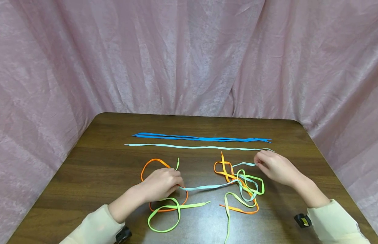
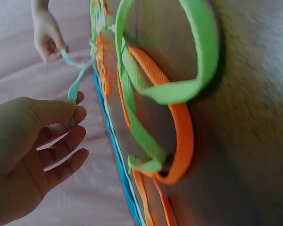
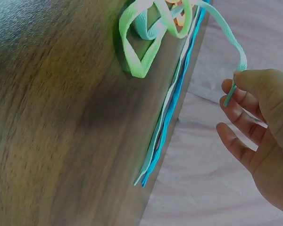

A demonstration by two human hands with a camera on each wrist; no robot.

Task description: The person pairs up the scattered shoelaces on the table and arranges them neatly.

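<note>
My head feed shows the left hand point(image 1: 162, 183) and right hand point(image 1: 277, 167) pinching a flat pale-blue lace point(image 1: 207, 187) between them over the wood-grain table point(image 1: 85, 176). I count two looped lime laces point(image 1: 227, 210), two orange laces point(image 1: 239, 210) and, far side, one straight pale lace point(image 1: 201, 147) before blue laces point(image 1: 207, 139). My left wrist feed shows woven texture; my right, a narrow tip.

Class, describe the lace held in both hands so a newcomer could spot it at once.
Over the brown table, look between the left hand and right hand. A pale blue lace runs between them through an orange-and-green tangle. Unlike the straight pale lace farther back, it is pinched near both ends.
</note>
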